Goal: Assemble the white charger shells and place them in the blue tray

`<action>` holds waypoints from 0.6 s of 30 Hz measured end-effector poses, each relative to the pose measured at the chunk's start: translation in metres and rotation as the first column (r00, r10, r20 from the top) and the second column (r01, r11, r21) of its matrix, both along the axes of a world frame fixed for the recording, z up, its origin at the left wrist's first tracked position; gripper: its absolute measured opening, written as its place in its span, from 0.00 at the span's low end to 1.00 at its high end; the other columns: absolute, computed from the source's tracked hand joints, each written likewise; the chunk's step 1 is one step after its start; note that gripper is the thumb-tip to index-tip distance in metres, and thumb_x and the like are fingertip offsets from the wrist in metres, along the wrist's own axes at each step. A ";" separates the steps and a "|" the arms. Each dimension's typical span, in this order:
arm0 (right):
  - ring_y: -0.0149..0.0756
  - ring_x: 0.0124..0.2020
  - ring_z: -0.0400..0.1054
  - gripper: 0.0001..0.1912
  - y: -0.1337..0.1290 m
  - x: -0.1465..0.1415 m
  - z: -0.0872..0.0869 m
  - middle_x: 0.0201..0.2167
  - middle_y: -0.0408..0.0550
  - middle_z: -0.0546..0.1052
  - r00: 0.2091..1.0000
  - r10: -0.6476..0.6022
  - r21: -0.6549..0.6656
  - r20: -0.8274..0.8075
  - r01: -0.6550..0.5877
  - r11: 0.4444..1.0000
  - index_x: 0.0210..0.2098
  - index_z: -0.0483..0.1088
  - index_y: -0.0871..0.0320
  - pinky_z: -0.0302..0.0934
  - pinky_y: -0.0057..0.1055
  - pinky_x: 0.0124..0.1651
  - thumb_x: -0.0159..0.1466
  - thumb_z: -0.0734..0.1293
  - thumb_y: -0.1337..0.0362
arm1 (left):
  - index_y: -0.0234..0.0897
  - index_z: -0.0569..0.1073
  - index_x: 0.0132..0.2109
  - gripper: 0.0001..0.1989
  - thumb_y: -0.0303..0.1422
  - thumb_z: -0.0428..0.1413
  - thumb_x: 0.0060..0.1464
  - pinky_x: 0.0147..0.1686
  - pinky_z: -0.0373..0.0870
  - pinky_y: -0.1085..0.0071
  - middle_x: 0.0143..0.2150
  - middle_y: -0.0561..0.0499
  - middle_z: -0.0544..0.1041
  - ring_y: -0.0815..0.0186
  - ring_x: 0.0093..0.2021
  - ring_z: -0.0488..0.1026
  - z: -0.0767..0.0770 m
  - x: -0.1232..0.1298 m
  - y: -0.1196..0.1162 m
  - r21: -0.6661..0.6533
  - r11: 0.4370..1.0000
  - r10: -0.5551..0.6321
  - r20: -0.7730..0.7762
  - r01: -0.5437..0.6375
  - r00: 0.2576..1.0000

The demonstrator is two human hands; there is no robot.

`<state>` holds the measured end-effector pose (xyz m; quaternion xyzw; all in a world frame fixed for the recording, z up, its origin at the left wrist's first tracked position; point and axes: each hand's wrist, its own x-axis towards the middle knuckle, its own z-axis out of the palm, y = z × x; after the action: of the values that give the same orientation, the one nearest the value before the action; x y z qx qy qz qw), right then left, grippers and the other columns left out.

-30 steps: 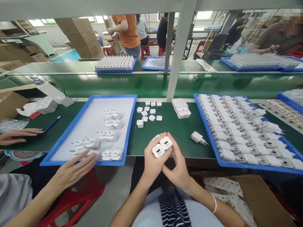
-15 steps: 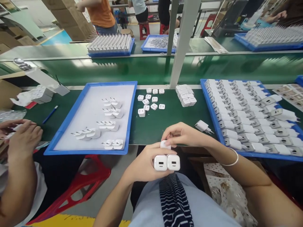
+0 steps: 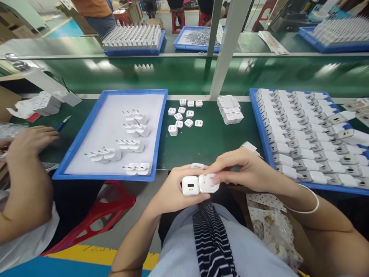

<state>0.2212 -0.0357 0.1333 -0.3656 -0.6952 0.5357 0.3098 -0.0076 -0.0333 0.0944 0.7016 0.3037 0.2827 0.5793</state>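
Note:
My left hand (image 3: pixel 170 190) is wrapped round two white USB charger blocks standing side by side. The left charger block (image 3: pixel 190 190) shows its dark port and a slot below it. Over the face of the right block lies a thin white square cap (image 3: pixel 208 184) with faint print, slightly skewed. My right hand (image 3: pixel 240 167) pinches this cap at its right edge. Another white piece with printed letters (image 3: pixel 197 166) shows at the top of my left hand. Beyond my right hand, a white plug charger (image 3: pixel 249 146) on the bench is partly hidden.
Small white square caps (image 3: pixel 189 114) lie scattered ahead, beside a block of stacked white pieces (image 3: pixel 230 109). A blue-rimmed tray (image 3: pixel 158 148) at left holds several chargers; another tray (image 3: pixel 261 132) at right holds rows of them. A co-worker's hand (image 3: pixel 33 142) is at far left.
My right hand has brought a small white piece from above my left hand down onto the right charger block's face, covering its port. The view has tilted slightly down.

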 end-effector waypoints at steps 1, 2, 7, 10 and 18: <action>0.30 0.31 0.73 0.08 0.000 -0.002 -0.001 0.34 0.45 0.82 1.000 0.010 -0.031 -0.017 -0.010 0.999 0.41 0.81 0.57 0.66 0.24 0.32 0.62 0.72 0.63 | 0.37 0.78 0.47 0.18 0.29 0.67 0.46 0.40 0.72 0.71 0.44 0.47 0.79 0.64 0.40 0.77 0.001 0.001 0.000 -0.010 1.000 -0.004 -0.007 0.004 1.000; 0.30 0.30 0.73 0.08 0.001 -0.004 -0.003 0.33 0.45 0.83 0.999 0.016 -0.061 -0.029 -0.018 0.998 0.40 0.81 0.57 0.66 0.23 0.32 0.62 0.72 0.64 | 0.36 0.78 0.46 0.18 0.29 0.67 0.47 0.40 0.72 0.71 0.44 0.47 0.79 0.64 0.40 0.77 0.003 0.001 0.000 -0.020 1.000 -0.009 -0.017 0.009 1.000; 0.29 0.31 0.74 0.07 0.007 -0.006 -0.006 0.34 0.45 0.83 0.998 0.040 -0.121 -0.040 -0.045 0.992 0.39 0.82 0.58 0.66 0.22 0.33 0.60 0.73 0.66 | 0.37 0.78 0.48 0.17 0.29 0.66 0.49 0.40 0.71 0.71 0.44 0.48 0.78 0.65 0.41 0.76 0.009 0.001 -0.001 -0.038 0.999 -0.030 -0.055 0.028 0.998; 0.29 0.32 0.74 0.07 0.007 -0.007 -0.005 0.34 0.45 0.83 0.999 0.050 -0.126 -0.005 -0.050 0.991 0.39 0.82 0.58 0.66 0.21 0.33 0.61 0.73 0.65 | 0.36 0.78 0.48 0.16 0.29 0.65 0.49 0.41 0.70 0.71 0.44 0.48 0.78 0.65 0.41 0.76 0.009 0.001 -0.001 -0.043 0.999 -0.036 -0.084 0.032 0.996; 0.30 0.31 0.73 0.07 0.007 -0.010 -0.002 0.31 0.45 0.82 0.988 0.073 -0.185 0.137 -0.047 0.982 0.36 0.80 0.59 0.64 0.24 0.33 0.60 0.73 0.63 | 0.38 0.78 0.44 0.11 0.27 0.63 0.51 0.41 0.68 0.73 0.41 0.52 0.78 0.67 0.41 0.74 0.012 0.003 0.000 0.003 0.998 -0.060 -0.182 0.062 0.982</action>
<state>0.2116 -0.0284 0.1310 -0.4086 -0.6748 0.5782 0.2085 -0.0044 -0.0330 0.1068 0.7359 0.3323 0.2009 0.5546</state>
